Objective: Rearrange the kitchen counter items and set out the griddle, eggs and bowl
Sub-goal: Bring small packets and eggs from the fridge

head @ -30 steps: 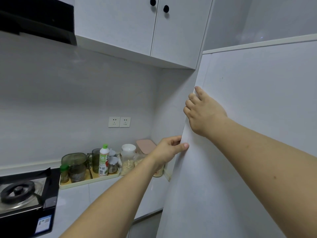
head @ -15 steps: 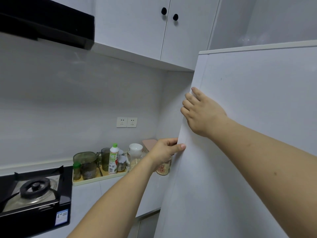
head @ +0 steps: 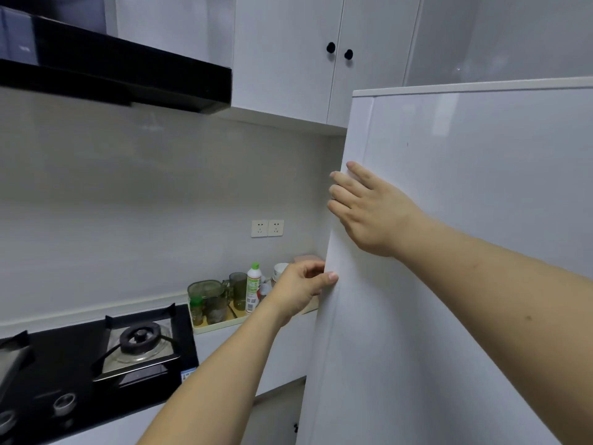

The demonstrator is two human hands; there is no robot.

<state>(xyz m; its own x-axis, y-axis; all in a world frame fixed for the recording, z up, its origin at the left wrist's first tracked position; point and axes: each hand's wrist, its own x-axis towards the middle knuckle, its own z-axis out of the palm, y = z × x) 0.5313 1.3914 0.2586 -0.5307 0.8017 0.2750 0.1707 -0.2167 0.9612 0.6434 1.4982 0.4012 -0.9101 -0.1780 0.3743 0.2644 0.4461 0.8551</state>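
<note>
Both hands sit on the free left edge of the tall glossy white door [head: 449,252], likely to swing it: the left hand [head: 301,287] pinches the edge, the right hand [head: 369,213] above has fingers hooked round it. Griddle, eggs and bowl are not identifiable; left of the door, a cream tray [head: 218,326] of jars rests on the worktop [head: 282,342].

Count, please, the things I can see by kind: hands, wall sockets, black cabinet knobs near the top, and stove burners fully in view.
Hands: 2, the left hand and the right hand, both on the edge of the white door.
Wall sockets: 2.
Black cabinet knobs: 2.
Stove burners: 1.
Total: 7.
</note>
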